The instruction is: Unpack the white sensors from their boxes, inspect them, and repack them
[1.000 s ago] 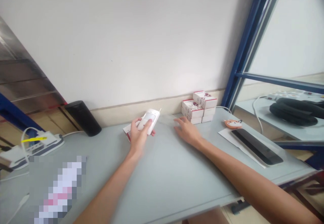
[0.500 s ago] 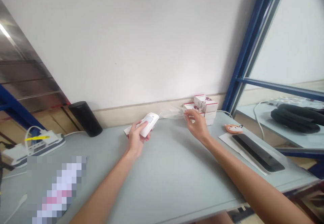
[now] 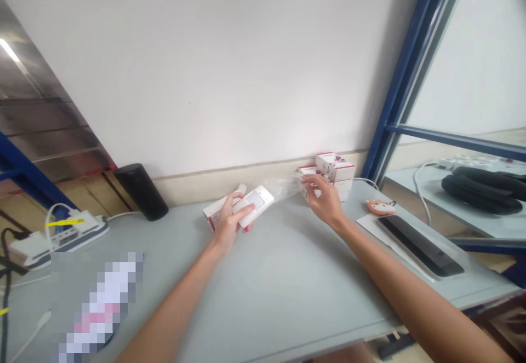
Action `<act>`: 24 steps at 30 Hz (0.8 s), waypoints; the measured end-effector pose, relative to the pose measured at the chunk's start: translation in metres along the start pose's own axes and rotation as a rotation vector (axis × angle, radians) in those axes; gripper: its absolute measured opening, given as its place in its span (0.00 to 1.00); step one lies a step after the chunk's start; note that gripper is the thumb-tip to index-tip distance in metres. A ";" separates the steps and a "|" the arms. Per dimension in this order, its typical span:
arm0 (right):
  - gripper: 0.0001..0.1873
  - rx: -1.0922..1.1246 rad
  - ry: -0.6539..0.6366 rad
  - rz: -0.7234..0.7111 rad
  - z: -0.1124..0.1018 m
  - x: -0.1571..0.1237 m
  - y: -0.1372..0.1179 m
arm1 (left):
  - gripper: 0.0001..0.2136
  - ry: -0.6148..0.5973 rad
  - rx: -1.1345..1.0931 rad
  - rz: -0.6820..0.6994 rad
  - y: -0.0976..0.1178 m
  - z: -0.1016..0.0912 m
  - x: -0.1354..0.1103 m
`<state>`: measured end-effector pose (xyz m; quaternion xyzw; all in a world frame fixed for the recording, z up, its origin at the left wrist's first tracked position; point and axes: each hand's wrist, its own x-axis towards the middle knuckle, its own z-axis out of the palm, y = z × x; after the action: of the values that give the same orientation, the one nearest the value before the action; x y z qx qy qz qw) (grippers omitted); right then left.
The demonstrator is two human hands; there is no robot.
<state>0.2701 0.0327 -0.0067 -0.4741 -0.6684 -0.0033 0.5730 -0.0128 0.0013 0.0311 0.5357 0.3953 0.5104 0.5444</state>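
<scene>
Grey table (image 3: 279, 281); white device (image 3: 261, 201) clasped in left hand (image 3: 227, 222), right hand (image 3: 326, 203) apart, pinching clear plastic (image 3: 283, 186).

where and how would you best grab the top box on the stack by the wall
Probably by its left and right sides, coming down from above: the top box lies flat on the other boxes, with nothing on it and the wall behind. The right hand pinches clear plastic, so it would likely need freeing first.

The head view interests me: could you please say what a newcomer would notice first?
First, the white device in the left hand's grip, near mid-picture. Next, the clear plastic in the right hand's grip, near the stacked boxes. Then the black cylinder, farther left, near the wall.
</scene>
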 end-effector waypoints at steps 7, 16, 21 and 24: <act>0.10 0.093 -0.043 -0.012 -0.004 0.000 -0.004 | 0.28 -0.113 0.031 -0.062 0.000 0.001 -0.003; 0.37 0.525 0.039 0.399 0.009 -0.006 -0.031 | 0.27 -0.078 0.105 -0.017 -0.008 0.009 -0.002; 0.28 0.882 -0.361 0.692 0.027 -0.021 -0.048 | 0.29 -0.035 0.143 0.046 -0.029 0.021 -0.005; 0.24 0.876 -0.430 0.604 0.035 -0.030 -0.052 | 0.27 -0.066 0.155 0.072 -0.037 0.027 -0.007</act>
<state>0.2077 0.0046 -0.0136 -0.3523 -0.5440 0.5343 0.5427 0.0168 -0.0069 -0.0028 0.6066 0.3961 0.4796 0.4951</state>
